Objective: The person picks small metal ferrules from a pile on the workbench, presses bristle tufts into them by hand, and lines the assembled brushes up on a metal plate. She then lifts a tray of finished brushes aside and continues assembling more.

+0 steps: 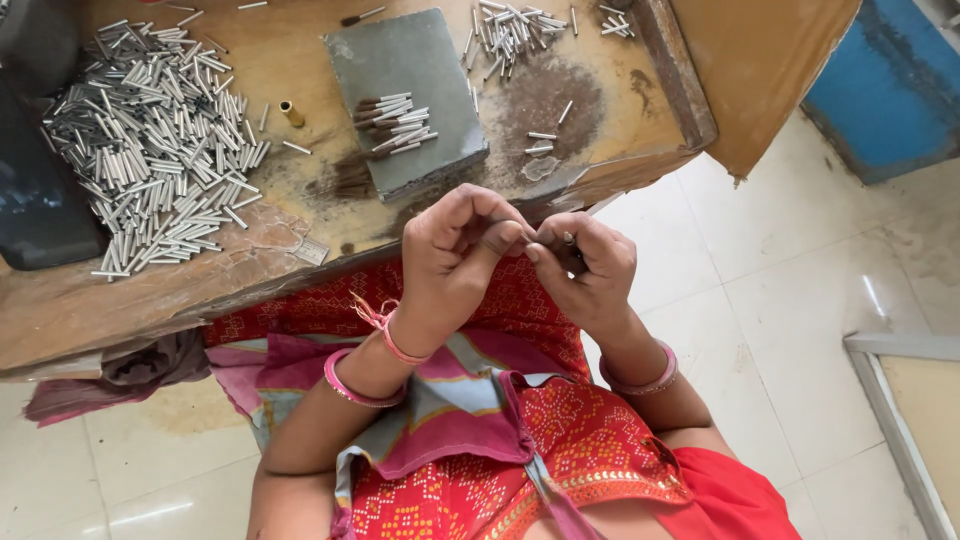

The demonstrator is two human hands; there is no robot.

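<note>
Red patterned cloth (560,440) on our lap sits closest to the lens, filling the lower middle. We list the rest from big to small. Pale tiled floor (800,300) runs to the right and below. Worn wooden table (120,300) spans the top, its near edge just above our hands. Big heap of silver metal tubes (150,140) lies on the table's left part, beside a dark tray (40,200) at the left edge. Grey stone slab (405,95) sits mid-table, with a little bunch of dark-tipped tubes (395,125) on it. Smaller pile of tubes (515,30) lies at the top, right of the slab, with a few loose ones below it. Small brass piece (291,113) stands just left of the slab.

Our left hand (455,255) is curled, with thumb and forefinger pinched together at the tips, right against the other hand; what it nips is too small to tell. Our right hand (590,270) is closed around a thin tube with a dark tuft (570,245), metal end poking up between the fingers. Both hands meet in front of the table edge, above the lap. Pink bangles (355,385) ring both wrists, and a pink thread (385,325) ties round the left one.
</note>
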